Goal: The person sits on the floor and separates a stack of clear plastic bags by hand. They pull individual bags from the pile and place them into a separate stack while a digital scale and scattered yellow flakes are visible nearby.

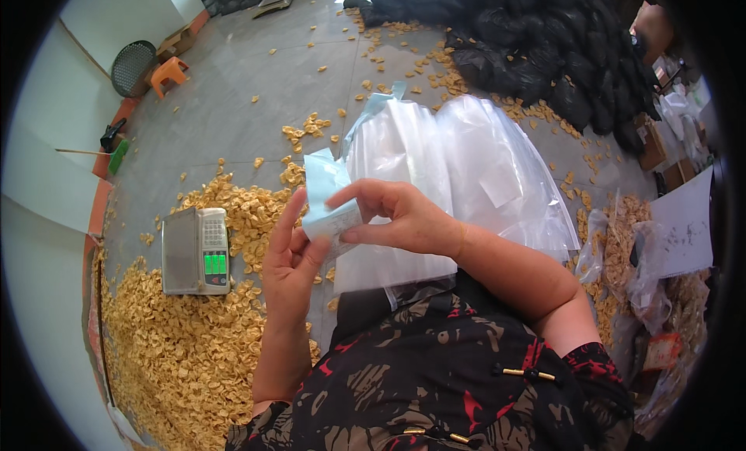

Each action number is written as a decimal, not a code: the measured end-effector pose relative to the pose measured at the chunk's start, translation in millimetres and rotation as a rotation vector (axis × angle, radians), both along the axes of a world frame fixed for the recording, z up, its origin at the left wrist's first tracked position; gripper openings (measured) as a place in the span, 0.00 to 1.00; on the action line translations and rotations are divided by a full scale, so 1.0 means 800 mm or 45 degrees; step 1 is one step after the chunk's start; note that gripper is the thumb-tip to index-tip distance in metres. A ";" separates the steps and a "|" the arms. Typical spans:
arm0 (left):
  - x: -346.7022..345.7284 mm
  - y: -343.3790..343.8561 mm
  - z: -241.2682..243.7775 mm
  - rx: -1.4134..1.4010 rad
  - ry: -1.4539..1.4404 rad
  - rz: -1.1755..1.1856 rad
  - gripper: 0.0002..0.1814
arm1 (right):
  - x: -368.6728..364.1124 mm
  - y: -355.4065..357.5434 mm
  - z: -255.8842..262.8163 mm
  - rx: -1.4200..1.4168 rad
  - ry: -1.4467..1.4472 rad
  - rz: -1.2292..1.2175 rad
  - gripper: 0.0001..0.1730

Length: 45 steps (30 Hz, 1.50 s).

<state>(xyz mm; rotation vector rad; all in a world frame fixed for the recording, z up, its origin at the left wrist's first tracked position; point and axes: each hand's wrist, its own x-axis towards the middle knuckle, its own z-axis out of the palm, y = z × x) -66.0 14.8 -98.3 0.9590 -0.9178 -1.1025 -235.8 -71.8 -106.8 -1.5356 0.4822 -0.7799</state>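
Between my two hands is a stack of small paper labels bearing print, with light-blue backing paper rising behind it. My left hand grips the stack's left side between thumb and fingers. At the right, my right hand pinches the label edge with thumb and forefinger. Below the hands, a stack of clear plastic bags lies across my lap. A second pile of clear bags fans out beside it, with a white label on it.
A digital scale with a lit green display stands left, among a heap of yellow dried slices. Filled black plastic bags crowd the upper right. An orange stool stands by the wall. Cardboard boxes and plastic wrap line the right.
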 end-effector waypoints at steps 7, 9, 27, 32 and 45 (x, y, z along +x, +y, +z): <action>0.024 0.006 -0.024 0.174 -0.408 -0.122 0.07 | -0.012 -0.002 0.028 -0.441 0.135 -0.209 0.06; 0.018 0.005 -0.026 0.096 -0.420 -0.048 0.09 | -0.015 0.001 0.031 -0.582 0.116 -0.262 0.04; 0.117 -0.063 -0.098 -0.090 -0.286 0.720 0.13 | -0.068 -0.047 0.006 -0.804 1.468 -0.214 0.21; 0.074 -0.074 -0.119 0.027 -0.315 0.781 0.16 | -0.070 0.005 -0.049 -1.407 1.061 -0.672 0.37; -0.019 -0.051 -0.164 0.376 0.045 -0.178 0.33 | -0.044 0.034 -0.080 -0.086 0.187 -0.753 0.07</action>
